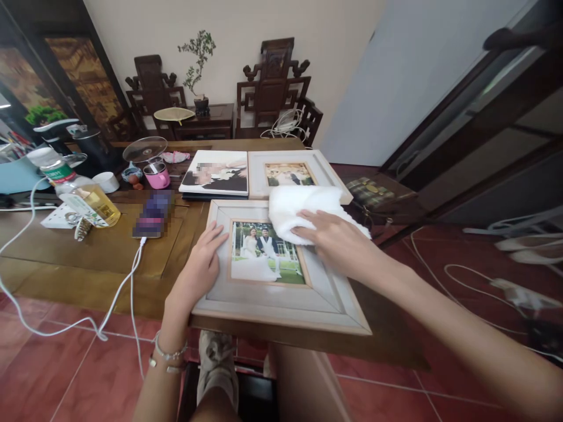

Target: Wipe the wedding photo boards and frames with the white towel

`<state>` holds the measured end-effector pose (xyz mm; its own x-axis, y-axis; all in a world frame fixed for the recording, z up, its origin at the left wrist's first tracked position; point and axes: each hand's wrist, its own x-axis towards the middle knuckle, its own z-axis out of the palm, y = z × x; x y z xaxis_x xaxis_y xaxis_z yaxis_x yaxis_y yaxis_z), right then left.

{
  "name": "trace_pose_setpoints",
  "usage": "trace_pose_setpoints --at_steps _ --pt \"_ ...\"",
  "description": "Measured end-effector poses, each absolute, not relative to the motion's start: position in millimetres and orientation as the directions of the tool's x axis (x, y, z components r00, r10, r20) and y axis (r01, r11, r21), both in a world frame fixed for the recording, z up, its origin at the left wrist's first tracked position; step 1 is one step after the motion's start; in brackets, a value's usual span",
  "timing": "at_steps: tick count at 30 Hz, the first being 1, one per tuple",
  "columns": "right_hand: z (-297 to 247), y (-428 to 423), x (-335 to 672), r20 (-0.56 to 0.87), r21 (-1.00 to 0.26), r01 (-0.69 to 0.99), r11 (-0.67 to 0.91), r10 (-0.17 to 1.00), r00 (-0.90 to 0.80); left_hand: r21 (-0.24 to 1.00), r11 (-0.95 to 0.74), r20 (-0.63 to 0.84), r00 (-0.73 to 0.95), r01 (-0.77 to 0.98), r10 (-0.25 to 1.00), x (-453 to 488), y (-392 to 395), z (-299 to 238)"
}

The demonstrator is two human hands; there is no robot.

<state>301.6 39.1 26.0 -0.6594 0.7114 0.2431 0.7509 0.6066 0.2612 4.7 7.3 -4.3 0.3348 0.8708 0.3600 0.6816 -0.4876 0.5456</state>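
A picture frame (264,305) with a wide pale border lies flat at the table's front edge, around a photo of a couple outdoors. My left hand (200,269) rests on the frame's left border, fingers stretched out and holding nothing. At the frame's upper right, my right hand (328,234) grips a folded white towel (303,202) and presses it down. The towel covers that corner and overlaps the lower part of a second pale picture frame (325,164) behind. Beside that second frame lies a photo album (220,167) with a white cover, on top of something dark.
To the left on the wooden table (185,258) are a phone (153,215) on a white cable, a bottle (85,193) of yellow liquid, a pink mug (157,176) and a glass lid (145,149). Carved chairs (275,82) stand by the wall. Cables (479,299) cross the floor at right.
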Motion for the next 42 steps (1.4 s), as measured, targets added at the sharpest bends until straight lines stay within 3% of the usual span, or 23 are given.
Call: trace_pose_setpoints --at_steps 9,13,26,31,37,42 --pt "52.4 -61.9 302.3 0.291 0.177 0.679 0.713 0.621 -0.728 0.533 -0.49 0.359 0.34 0.69 0.869 4.7 6.6 -4.0" --pt "64.1 -86.3 297.4 0.317 0.198 0.655 0.73 0.584 -0.747 0.526 -0.5 0.36 0.352 0.688 0.864 3.5 7.0 -4.6" --pt "36.6 42.5 283.3 0.253 0.237 0.862 0.448 0.828 -0.5 0.534 -0.494 0.325 0.373 0.686 0.869 1.9 7.0 -2.5" --pt "30.6 45.7 285.6 0.221 0.282 0.791 0.543 0.766 -0.604 0.552 -0.49 0.349 0.346 0.675 0.871 3.6 6.5 -3.5" --pt "38.8 -20.0 289.8 0.162 0.306 0.695 0.65 0.684 -0.711 0.555 -0.493 0.365 0.336 0.67 0.868 4.1 7.7 -4.7" --pt "53.3 -80.0 289.4 0.281 0.271 0.656 0.705 0.594 -0.754 0.549 -0.494 0.361 0.341 0.675 0.868 3.8 7.9 -4.4"
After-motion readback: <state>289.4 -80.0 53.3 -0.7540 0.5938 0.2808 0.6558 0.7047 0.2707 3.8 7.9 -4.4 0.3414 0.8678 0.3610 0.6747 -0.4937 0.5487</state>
